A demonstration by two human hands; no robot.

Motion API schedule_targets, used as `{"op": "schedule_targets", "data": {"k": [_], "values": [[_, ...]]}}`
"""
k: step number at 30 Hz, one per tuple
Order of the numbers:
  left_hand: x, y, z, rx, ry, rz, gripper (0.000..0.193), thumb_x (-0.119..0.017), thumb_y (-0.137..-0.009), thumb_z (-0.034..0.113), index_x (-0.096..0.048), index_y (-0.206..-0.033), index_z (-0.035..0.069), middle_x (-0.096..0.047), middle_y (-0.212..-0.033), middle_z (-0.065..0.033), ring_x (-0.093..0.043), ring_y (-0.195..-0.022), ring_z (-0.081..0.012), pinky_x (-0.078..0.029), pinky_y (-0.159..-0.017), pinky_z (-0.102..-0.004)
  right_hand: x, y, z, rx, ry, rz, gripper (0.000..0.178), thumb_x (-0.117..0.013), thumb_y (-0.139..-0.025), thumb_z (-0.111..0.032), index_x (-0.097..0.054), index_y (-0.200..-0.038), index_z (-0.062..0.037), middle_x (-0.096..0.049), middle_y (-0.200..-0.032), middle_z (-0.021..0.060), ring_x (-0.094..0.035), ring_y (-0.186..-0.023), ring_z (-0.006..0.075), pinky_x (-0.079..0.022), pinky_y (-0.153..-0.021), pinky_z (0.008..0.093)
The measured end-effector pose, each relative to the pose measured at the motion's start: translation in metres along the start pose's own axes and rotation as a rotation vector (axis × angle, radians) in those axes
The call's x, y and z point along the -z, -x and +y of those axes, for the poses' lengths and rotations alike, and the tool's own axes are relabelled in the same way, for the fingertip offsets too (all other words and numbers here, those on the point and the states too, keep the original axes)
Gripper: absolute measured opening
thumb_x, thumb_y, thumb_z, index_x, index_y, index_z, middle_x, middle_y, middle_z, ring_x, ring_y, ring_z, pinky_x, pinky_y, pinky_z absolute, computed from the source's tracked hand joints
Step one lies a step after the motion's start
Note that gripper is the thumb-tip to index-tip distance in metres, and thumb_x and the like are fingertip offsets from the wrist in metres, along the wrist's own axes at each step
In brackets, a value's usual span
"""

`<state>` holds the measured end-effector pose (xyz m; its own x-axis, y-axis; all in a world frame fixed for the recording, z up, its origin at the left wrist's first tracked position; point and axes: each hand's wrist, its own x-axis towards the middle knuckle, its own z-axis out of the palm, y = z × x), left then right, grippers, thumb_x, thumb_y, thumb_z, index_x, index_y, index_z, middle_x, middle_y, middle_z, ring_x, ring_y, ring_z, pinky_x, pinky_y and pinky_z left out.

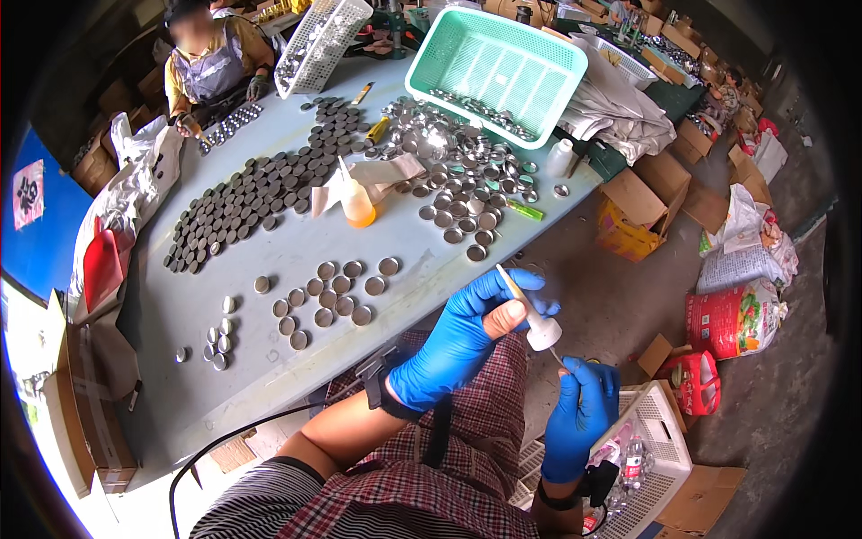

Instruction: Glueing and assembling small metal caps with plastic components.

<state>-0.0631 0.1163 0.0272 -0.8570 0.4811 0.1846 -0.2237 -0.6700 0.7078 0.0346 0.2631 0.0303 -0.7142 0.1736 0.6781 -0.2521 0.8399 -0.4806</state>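
Observation:
My left hand [453, 340], in a blue glove with the thumb tip bare, is closed on a white nozzle cap [542, 334] with a long tapered tip. The cap is held off the table's front edge, its wide end toward my other hand. My right hand [579, 415], also blue-gloved, pinches a thin rod [557, 357] whose end reaches the cap's wide end. Whether the rod is inside the cap I cannot tell. On the table beyond stands a squeeze bottle [359, 214] with a pale nozzle and orange liquid, beside a folded brown paper [395, 172].
Many dark discs [242, 202] and shiny round metal caps [458, 211] cover the grey table [215, 337]. A green basket [566, 81] sits at its far edge. Across from me works another person [211, 67]. A white crate [669, 449] and cardboard boxes [651, 193] stand at right.

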Motion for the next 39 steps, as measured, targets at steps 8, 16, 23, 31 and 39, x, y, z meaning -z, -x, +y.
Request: {"op": "schedule_targets", "data": {"k": [8,16,23,31,39], "values": [[-0.004,0.002,0.007,0.026,0.019,-0.048,0.034,-0.057,-0.094,0.018,-0.052,-0.122,0.001,-0.062,-0.105,-0.0078,-0.061,-0.103,-0.0183,-0.047,-0.093,-0.0341,0.002,0.011,-0.007,-0.499,-0.480,-0.171,0.016,-0.053,-0.093,-0.012,-0.058,-0.103,0.0001,-0.053,-0.068,0.0015,-0.048,-0.055,0.0086,-0.035,-0.050,0.0225],[-0.001,0.001,0.009,0.011,0.027,-0.135,0.039,-0.057,-0.093,0.017,-0.045,-0.128,0.004,-0.058,-0.102,-0.0071,-0.060,-0.103,-0.0221,-0.045,-0.095,-0.0381,0.001,0.009,-0.003,-0.886,-1.166,-0.401,0.007,-0.057,-0.090,-0.007,-0.050,-0.091,-0.0047,-0.049,-0.074,-0.0011,-0.041,-0.056,0.0050,-0.032,-0.050,0.0192],[-0.003,0.004,0.009,0.084,0.005,-0.165,0.040,-0.055,-0.095,0.020,-0.043,-0.130,0.003,-0.058,-0.108,-0.0079,-0.057,-0.110,-0.0198,-0.043,-0.097,-0.0353,-0.015,0.027,0.008,-0.648,-0.548,-0.009,0.020,-0.068,-0.074,0.009,-0.053,-0.080,-0.0035,-0.048,-0.076,-0.0037,-0.044,-0.066,0.0046,-0.036,-0.060,0.0191],[0.000,0.006,0.007,-0.056,-0.323,-0.109,0.023,-0.059,-0.093,0.020,-0.059,-0.110,0.004,-0.057,-0.099,-0.0016,-0.053,-0.099,-0.0109,-0.042,-0.092,-0.0287,-0.015,0.027,-0.003,-0.613,-0.374,-0.017,0.011,-0.059,-0.079,0.007,-0.059,-0.085,-0.0019,-0.055,-0.077,0.0019,-0.049,-0.063,0.0083,-0.039,-0.056,0.0237],[0.010,0.007,0.007,0.076,-0.052,-0.092,0.037,-0.062,-0.091,0.017,-0.052,-0.125,0.005,-0.059,-0.109,-0.0053,-0.056,-0.105,-0.0130,-0.042,-0.096,-0.0302,-0.017,0.025,-0.010,-0.649,-0.502,-0.129,0.016,-0.056,-0.091,-0.016,-0.056,-0.084,-0.0009,-0.049,-0.063,0.0006,-0.043,-0.049,0.0068,-0.031,-0.044,0.0222]]}}
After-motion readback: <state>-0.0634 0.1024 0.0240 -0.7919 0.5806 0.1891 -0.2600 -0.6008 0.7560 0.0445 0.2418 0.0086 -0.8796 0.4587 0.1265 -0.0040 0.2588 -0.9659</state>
